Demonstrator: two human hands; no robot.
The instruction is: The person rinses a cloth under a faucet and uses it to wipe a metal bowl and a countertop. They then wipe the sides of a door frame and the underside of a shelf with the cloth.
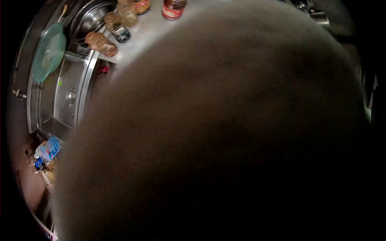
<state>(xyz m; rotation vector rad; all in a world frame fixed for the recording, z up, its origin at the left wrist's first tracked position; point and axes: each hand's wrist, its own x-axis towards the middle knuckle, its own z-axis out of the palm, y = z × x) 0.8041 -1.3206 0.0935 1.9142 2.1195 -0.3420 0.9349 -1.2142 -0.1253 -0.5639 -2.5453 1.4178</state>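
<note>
A large, dark, out-of-focus shape (pixel 209 100) very close to the camera covers most of the head view. It fills the middle, bottom and right, and may be my right hand or arm; no fingers can be made out. My left hand does not show. Beyond its upper left edge, several glass jars are on a pale counter (pixel 148 36). Among them are a reddish-brown jar (pixel 100 43), a jar with a dark lower part (pixel 117 27), and a jar with a red label (pixel 173 9). What the blurred shape touches is hidden.
A steel sink (pixel 85 78) lies at the left, with a translucent green basin (pixel 50 52) tilted at its far edge. Behind the jars sits a round metal bowl (pixel 93 22). Below the sink is a blue-and-white plastic packet (pixel 50 148). Metal items (pixel 319 18) show at upper right.
</note>
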